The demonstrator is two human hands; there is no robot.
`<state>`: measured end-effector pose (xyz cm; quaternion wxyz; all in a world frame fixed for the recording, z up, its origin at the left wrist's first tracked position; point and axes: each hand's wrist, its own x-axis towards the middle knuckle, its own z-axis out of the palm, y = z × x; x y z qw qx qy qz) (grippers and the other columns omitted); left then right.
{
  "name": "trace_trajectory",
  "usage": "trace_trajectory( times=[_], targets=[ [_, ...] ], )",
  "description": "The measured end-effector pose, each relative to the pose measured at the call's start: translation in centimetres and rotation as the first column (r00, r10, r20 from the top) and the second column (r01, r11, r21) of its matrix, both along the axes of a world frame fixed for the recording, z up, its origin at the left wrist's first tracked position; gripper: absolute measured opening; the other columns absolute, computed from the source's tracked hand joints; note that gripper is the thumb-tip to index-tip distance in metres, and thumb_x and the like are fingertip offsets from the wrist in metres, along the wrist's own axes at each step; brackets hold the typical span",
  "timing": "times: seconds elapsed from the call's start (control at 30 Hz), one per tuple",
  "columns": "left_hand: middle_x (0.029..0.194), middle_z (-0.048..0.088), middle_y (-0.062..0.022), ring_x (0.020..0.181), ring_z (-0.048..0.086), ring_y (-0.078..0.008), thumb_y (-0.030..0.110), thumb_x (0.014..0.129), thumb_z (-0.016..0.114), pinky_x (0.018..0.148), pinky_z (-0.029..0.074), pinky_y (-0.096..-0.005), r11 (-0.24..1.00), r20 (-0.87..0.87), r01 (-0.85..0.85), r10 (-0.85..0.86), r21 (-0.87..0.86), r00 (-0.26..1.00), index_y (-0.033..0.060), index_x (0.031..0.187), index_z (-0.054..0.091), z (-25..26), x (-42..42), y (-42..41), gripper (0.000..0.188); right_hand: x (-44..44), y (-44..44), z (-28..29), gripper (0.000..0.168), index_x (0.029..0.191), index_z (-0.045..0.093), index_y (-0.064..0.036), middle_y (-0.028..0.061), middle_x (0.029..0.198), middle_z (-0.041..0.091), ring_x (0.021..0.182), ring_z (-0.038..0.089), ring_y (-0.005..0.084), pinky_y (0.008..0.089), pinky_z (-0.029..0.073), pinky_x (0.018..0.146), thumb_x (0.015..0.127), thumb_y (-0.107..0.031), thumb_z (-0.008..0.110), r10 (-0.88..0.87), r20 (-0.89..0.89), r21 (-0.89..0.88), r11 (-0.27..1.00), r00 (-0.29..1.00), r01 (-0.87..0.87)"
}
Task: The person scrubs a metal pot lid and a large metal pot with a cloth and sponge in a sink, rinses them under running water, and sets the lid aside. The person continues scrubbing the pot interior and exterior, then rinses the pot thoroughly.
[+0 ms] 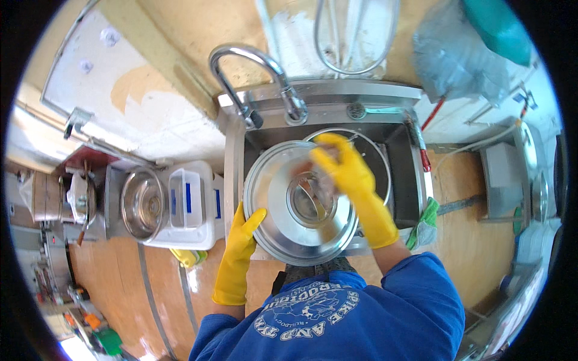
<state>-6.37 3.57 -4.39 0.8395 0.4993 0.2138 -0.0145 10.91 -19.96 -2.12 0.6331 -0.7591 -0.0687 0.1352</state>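
A large round metal lid (280, 234) is tilted over the front of the stainless steel sink (402, 198). My left hand (241, 239), in a yellow rubber glove, grips its left rim, thumb on top. At the lid's recessed centre is a curved strap handle (314, 198). Above the lid's upper right part, my right hand (347, 167), also gloved in yellow, is blurred with motion. Its fingers are curled around a brownish-grey pad (326, 173), too smeared to identify exactly. Behind the lid, a round metal vessel (384, 162) sits in the basin, partly hidden.
A chrome gooseneck faucet (246, 49) arches behind the sink. On the back ledge lies a scrub brush (377, 110). A green cloth (424, 223) hangs at the right corner. Left of the sink are a steel bowl (143, 205) and a clear plastic container (186, 198).
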Motion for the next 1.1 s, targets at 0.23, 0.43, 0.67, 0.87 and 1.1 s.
trace_trajectory(
  times=[0.23,0.43,0.67,0.87,1.1],
  targets=[
    [0.137,0.052,-0.0117,0.122,0.055,-0.0186,0.012,0.095,0.067,0.104,0.045,-0.032,0.966,0.158,0.002,-0.045,0.259,0.986,0.0024,0.149,0.037,3.1,1.6,-3.2,0.063,-5.5,9.9,4.4,0.032,0.108,0.073,-0.014,0.0145,0.107,0.071,0.097,0.067,0.0364,0.0442,0.054,0.086,0.087,-0.038,0.071,0.255,0.543,-0.197,0.965,0.8,-0.173],
    [0.128,0.055,-0.0098,0.111,0.055,-0.0154,0.014,0.092,0.069,0.095,0.046,-0.0287,0.909,0.14,0.07,-0.139,0.41,0.98,0.0021,0.148,0.04,5.8,1.0,-4.5,0.064,4.0,6.7,5.0,0.026,0.095,0.075,-0.01,0.0169,0.092,0.072,0.085,0.068,0.0356,0.0467,0.054,0.076,0.084,-0.033,0.068,-0.03,0.419,-0.13,0.987,0.907,0.093],
    [0.128,0.056,-0.008,0.112,0.054,-0.0143,0.008,0.094,0.067,0.096,0.046,-0.0295,0.883,0.155,0.054,-0.142,0.466,0.978,0.0013,0.144,0.042,3.4,1.4,-3.5,0.057,-1.7,11.0,5.4,0.021,0.092,0.074,-0.011,0.0149,0.089,0.071,0.084,0.067,0.0361,0.045,0.054,0.075,0.083,-0.03,0.072,0.166,0.677,-0.161,0.984,0.717,-0.076],
    [0.13,0.056,-0.0092,0.112,0.054,-0.0152,0.01,0.092,0.07,0.096,0.045,-0.0283,0.852,0.176,0.034,-0.147,0.522,0.973,0.0012,0.148,0.039,4.8,2.1,-3.6,0.064,4.7,6.8,7.3,0.027,0.097,0.073,-0.004,0.0169,0.09,0.07,0.085,0.067,0.0344,0.0425,0.053,0.077,0.088,-0.03,0.071,0.07,0.166,-0.027,0.997,0.984,-0.067],
    [0.133,0.055,-0.0098,0.116,0.055,-0.0167,0.007,0.092,0.07,0.099,0.045,-0.0306,0.838,0.218,0.012,-0.155,0.545,0.964,0.0019,0.15,0.037,3.7,3.4,-3.3,0.067,2.3,7.4,3.3,0.021,0.095,0.073,-0.01,0.0122,0.088,0.071,0.081,0.067,0.0318,0.0409,0.053,0.072,0.082,-0.026,0.077,0.024,0.882,-0.002,0.999,0.47,-0.047]
  ],
)
